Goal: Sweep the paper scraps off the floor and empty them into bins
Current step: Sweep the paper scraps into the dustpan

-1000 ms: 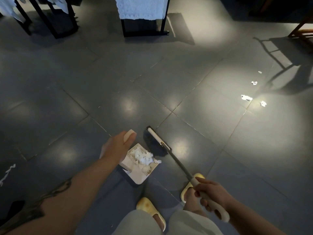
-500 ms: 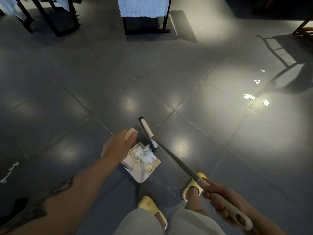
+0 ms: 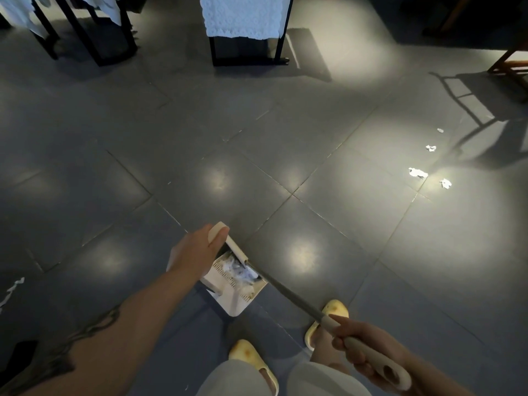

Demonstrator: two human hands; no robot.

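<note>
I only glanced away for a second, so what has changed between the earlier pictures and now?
The broom, gripped by the right hand, swung its head left from the floor over the dustpan, above the paper scraps there. The left hand kept holding the dustpan's handle; the scattered scraps on the floor stayed put.

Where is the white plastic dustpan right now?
In the head view, the white plastic dustpan sits low centre on the grey tiled floor, held by the left hand, ahead of the yellow slippers.
</note>
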